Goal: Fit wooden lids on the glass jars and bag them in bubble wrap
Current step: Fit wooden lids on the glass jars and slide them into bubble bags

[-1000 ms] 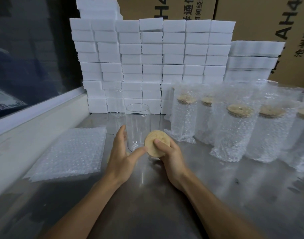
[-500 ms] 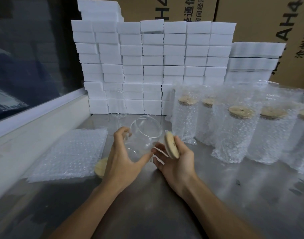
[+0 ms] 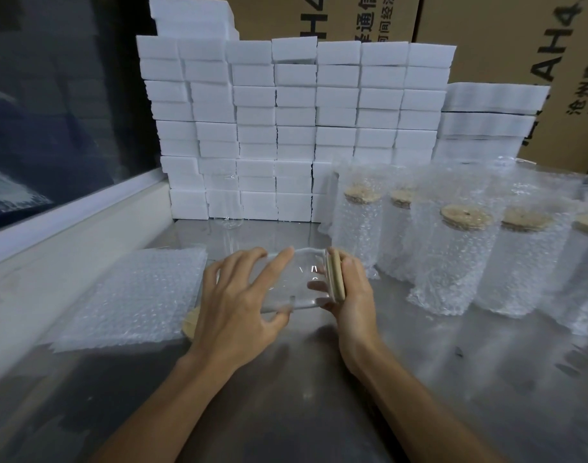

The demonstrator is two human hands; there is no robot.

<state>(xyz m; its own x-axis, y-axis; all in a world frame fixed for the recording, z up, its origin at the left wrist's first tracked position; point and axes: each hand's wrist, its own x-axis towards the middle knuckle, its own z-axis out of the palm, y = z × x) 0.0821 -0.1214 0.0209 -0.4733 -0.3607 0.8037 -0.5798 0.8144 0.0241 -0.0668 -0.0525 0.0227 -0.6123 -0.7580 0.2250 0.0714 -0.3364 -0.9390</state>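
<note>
Left of the glass jar (image 3: 286,282) a stack of bubble-wrap bags (image 3: 132,295) lies on the bench (image 3: 319,412). The left hand (image 3: 239,302) grips the jar, held on its side above the bench, fingers (image 3: 272,265) curled round it. At the jar's mouth the right hand (image 3: 352,292) clamps the wooden lid (image 3: 336,279). Keep the lid square to the rim and press evenly, so it seats without tilting. Right of the jar stand wrapped jars (image 3: 453,255).
</note>
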